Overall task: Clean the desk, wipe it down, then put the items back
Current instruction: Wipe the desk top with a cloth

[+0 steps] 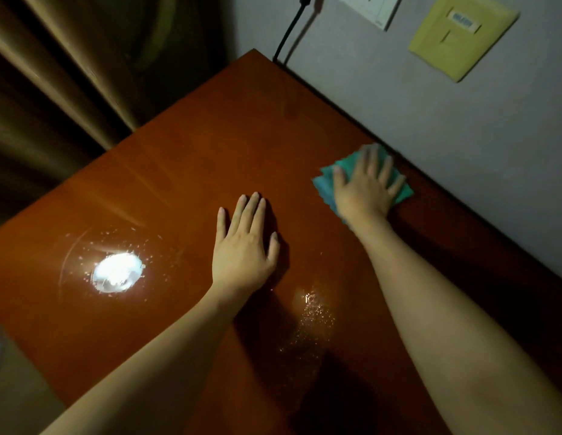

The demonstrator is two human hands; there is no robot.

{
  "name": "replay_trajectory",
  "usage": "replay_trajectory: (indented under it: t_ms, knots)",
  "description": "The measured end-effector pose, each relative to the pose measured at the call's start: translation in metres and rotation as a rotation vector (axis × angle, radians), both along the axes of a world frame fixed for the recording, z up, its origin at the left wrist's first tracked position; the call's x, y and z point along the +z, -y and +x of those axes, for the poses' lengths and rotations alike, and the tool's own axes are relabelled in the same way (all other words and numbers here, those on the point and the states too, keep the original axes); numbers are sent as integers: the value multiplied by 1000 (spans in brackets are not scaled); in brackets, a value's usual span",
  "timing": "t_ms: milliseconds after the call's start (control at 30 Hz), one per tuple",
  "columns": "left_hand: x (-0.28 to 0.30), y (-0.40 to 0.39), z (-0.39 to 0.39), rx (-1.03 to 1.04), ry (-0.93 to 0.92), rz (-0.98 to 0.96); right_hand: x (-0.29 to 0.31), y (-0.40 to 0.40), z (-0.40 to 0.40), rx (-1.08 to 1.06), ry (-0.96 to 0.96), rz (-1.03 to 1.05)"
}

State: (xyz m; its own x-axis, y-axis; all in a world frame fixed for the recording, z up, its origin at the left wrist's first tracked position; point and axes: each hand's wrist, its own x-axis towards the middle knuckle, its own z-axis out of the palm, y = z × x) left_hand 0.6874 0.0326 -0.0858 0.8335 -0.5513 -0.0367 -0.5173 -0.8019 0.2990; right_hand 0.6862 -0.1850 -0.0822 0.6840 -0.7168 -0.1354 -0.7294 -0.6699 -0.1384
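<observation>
Against the wall edge of the bench (185, 171), the right hand (364, 189) presses a teal cloth (325, 183) flat with straight fingers while the left hand (242, 243) rests open, so wiping seems underway, with the wet patches nearer the person probably needing the next sweep.

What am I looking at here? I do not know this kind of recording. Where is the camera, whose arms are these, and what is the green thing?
There is no machine: these are a person's two bare arms. The single picture comes from a camera worn on the person's head, looking forward and down. The brown surface is a wooden desk standing against a grey wall. The right hand presses flat on a green cloth near the wall, apparently wiping. The left hand rests flat on the desk and holds nothing. The bright white spot is a lamp's reflection on the glossy top. Small shiny droplets show the surface is wet.
</observation>
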Motion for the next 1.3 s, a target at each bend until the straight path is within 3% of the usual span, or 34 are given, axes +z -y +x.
replay_trajectory:
  t_ms: [133, 267, 367, 467, 567, 633, 733, 867, 967, 1067, 1200, 1300]
  knots:
    - [0, -16, -13, -8, -7, -42, -2, -67, -28, 425, -49, -49]
    - [2, -34, -25, -19, -24, -49, 0, -69, -112, 674, -98, -48]
    - [2, -44, -34, -22, -22, -40, 0, -20, -147, 550, -120, -94]
    - [1, -47, -38, -25, -24, -37, 1, 14, -140, 180, -96, -53]
    - [0, -50, -40, -21, -21, -31, 5, -1, -103, -93, -60, -1]
    - [-1, -55, -45, -27, -14, -25, 4, -29, -84, -50, -46, 7]
    - [0, -66, -54, -48, -5, -29, -2, -89, -85, 204, -51, -14]
    - [1, -88, -69, -82, -14, -26, -3, -143, -144, 526, -62, -57]
    - [1, -110, -80, -110, -26, -26, -6, -129, -198, 609, -120, -59]
    - [3, -119, -85, -132, -33, -19, -1, -93, -221, 423, -117, -82]
    - [2, -131, -91, -149, -37, -15, 8, -86, -188, -52, -124, 8]
    - [1, -155, -102, -173, -27, -15, 7, -120, -150, -117, -93, 39]
